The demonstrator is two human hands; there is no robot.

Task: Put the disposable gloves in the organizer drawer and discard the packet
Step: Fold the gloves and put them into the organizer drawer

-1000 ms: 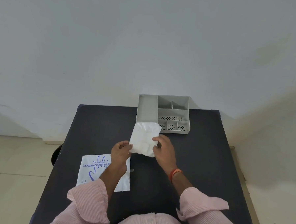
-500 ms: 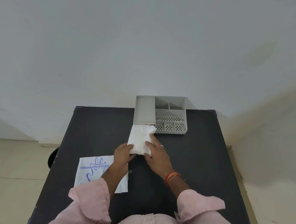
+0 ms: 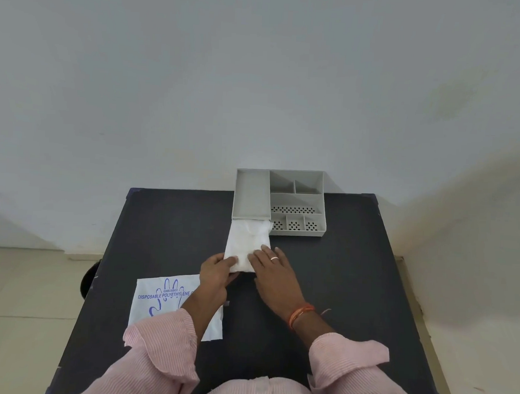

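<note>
A white folded stack of disposable gloves (image 3: 248,241) lies on the black table, its far end touching the front of the grey organizer (image 3: 294,198), in line with the long left compartment (image 3: 251,196). My left hand (image 3: 217,268) pinches the stack's near left corner. My right hand (image 3: 274,268) rests flat on its near right corner, fingers spread. The empty white packet (image 3: 160,300) with blue print lies flat at the near left, partly under my left forearm.
The black table (image 3: 354,277) stands against a pale wall; the organizer sits at its far edge. A dark round object (image 3: 87,279) shows beside the table's left edge, over the tiled floor.
The glove stack was held up above the table; it has come down flat and moved forward to the organizer's front. Both hands followed it.
</note>
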